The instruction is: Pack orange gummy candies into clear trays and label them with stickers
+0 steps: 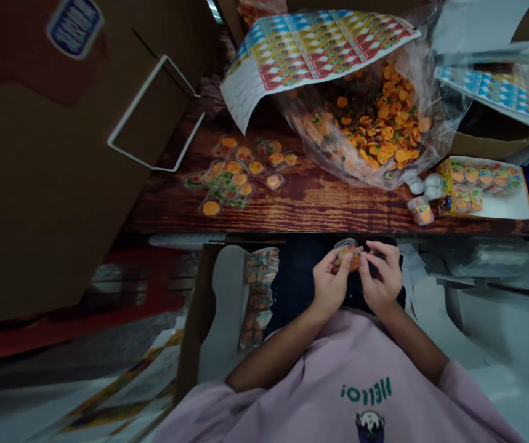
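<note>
Near the bench (329, 206), a clear case (351, 253) is pinched between left hand (330, 284) and right hand (383, 283), seemingly being closed; careful pressing is called for.

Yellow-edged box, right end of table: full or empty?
Partly filled. In the box, clear packs line the far side, with a few more near left; bare white shows near right.

Head-worn view, forward and down

Bare forearms (278, 355) angled inward, left grip (330, 286) and right grip (383, 282) nearly meeting over the lap (292, 280), fingers (387, 250) bent
</note>
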